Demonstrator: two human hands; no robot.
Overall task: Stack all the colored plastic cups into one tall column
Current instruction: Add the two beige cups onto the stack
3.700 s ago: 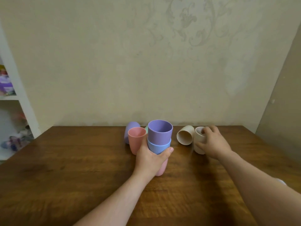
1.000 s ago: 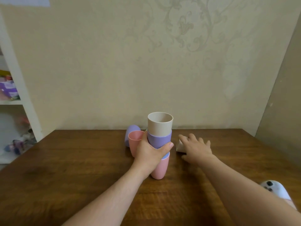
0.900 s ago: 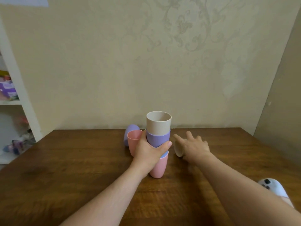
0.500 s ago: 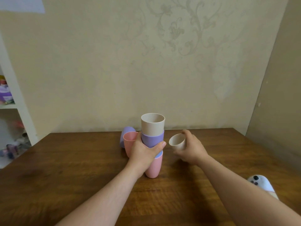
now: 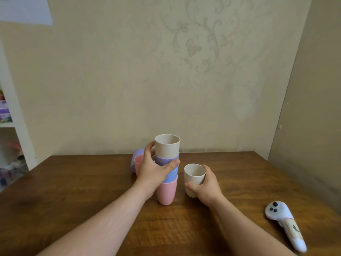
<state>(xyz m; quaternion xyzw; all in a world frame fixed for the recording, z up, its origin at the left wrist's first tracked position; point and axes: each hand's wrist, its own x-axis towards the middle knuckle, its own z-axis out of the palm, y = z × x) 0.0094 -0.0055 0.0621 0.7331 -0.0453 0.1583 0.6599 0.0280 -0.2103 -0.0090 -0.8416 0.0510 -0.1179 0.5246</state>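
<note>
**Beige cup in hand, 4 cups stacked**

Wooden table (image 5: pixel 73 209) runs out from the person, and nearest on it, off to the right, lies a white handheld controller (image 5: pixel 284 224), well apart from the work. Further in, the right hand (image 5: pixel 207 188) has its fingers (image 5: pixel 190 186) wrapped closed around a loose beige cup (image 5: pixel 194 177), upright, mouth up, just beside the stack; whether its base touches the table I cannot tell. The left hand (image 5: pixel 154 172) is closed around the middle of the stack (image 5: pixel 167 169), steadying it: 4 cups nested, pink at the bottom standing on the table, then blue, purple, and beige on top. Behind that hand, a second pink cup (image 5: pixel 137 161) stands partly hidden, and a purple cup (image 5: pixel 135 157) lies further back near the wall.

The step in hand looks like adding cup 5. That calls for lifting the beige cup above the top rim, centring it, and lowering it straight while the left hand braces. Judging by what shows, 2 cups wait after this.
</note>
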